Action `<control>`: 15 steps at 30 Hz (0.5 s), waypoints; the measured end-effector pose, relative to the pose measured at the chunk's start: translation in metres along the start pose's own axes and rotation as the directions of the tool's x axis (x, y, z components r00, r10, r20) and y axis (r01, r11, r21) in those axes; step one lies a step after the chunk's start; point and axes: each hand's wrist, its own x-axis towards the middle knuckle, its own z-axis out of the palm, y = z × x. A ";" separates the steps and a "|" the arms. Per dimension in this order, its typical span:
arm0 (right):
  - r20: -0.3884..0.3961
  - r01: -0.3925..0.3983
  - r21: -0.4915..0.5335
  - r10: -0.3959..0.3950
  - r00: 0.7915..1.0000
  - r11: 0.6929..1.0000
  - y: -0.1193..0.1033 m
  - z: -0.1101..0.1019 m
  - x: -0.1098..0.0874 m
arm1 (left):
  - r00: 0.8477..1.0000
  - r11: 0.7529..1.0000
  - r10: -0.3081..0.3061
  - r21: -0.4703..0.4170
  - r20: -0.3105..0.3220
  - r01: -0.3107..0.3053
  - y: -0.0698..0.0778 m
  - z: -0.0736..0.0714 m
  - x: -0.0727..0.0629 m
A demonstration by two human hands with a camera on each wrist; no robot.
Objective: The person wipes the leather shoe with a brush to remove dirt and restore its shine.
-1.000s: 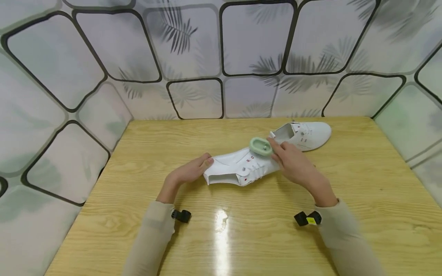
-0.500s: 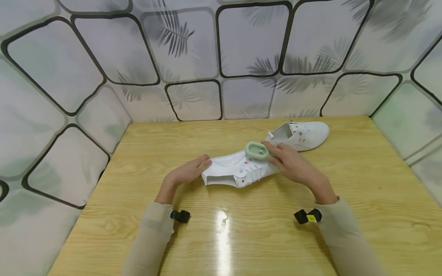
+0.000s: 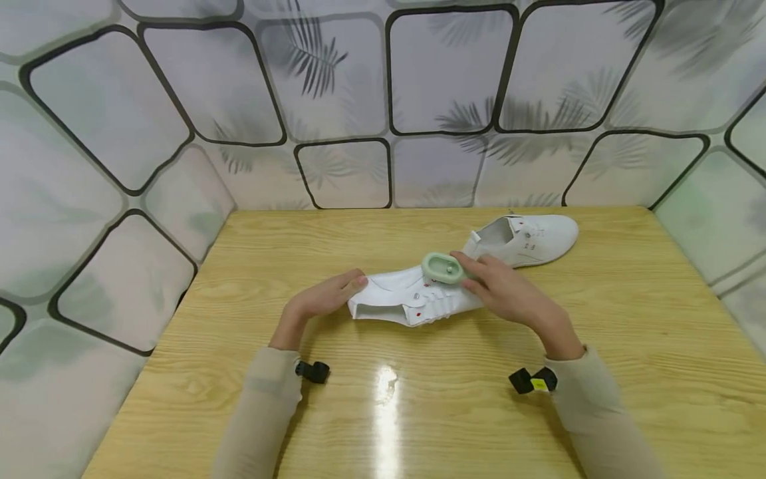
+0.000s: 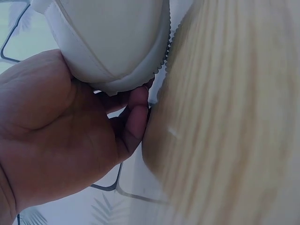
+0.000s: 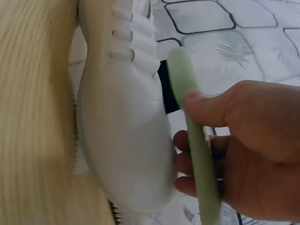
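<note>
A white lace-up shoe (image 3: 389,288) lies on its side, its opening facing the near edge. At its heel my left hand (image 3: 326,295) grips it; the left wrist view shows the fingers (image 4: 137,119) curled beneath the heel (image 4: 112,42). My right hand (image 3: 509,287) holds a pale green brush (image 3: 443,267) with an oval, hollow-backed head, over the shoe's upper side near the laces. In the right wrist view, thumb and fingers pinch the brush's handle (image 5: 199,154); a dark patch, like bristles, shows between brush and shoe toe (image 5: 131,154).
A second white shoe (image 3: 532,241) stands behind and to the right, its heel close to the right hand. The wooden table (image 3: 335,426) ends at a patterned backdrop (image 3: 341,173) at the back and sides. Small black devices (image 3: 313,372) sit on both wrists.
The right hand has drawn the brush a little leftward and toward the near side along the shoe. The left hand keeps its grip on the heel, and the shoe has barely shifted.
</note>
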 end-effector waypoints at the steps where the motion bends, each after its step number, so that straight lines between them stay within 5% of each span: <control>1: 0.007 -0.001 0.000 0.001 1.000 1.000 0.000 -0.001 -0.001 | 1.000 1.000 0.004 -0.001 0.002 -0.004 0.000 0.001 0.001; 8: 0.023 -0.041 0.066 0.040 0.999 0.997 0.021 -0.026 -0.030 | 1.000 1.000 0.016 -0.019 0.003 -0.016 -0.002 0.003 0.004; 15: 0.015 -0.037 0.031 0.037 0.999 0.999 0.001 0.000 -0.004 | 1.000 0.999 0.011 -0.041 -0.003 -0.011 -0.005 0.004 0.000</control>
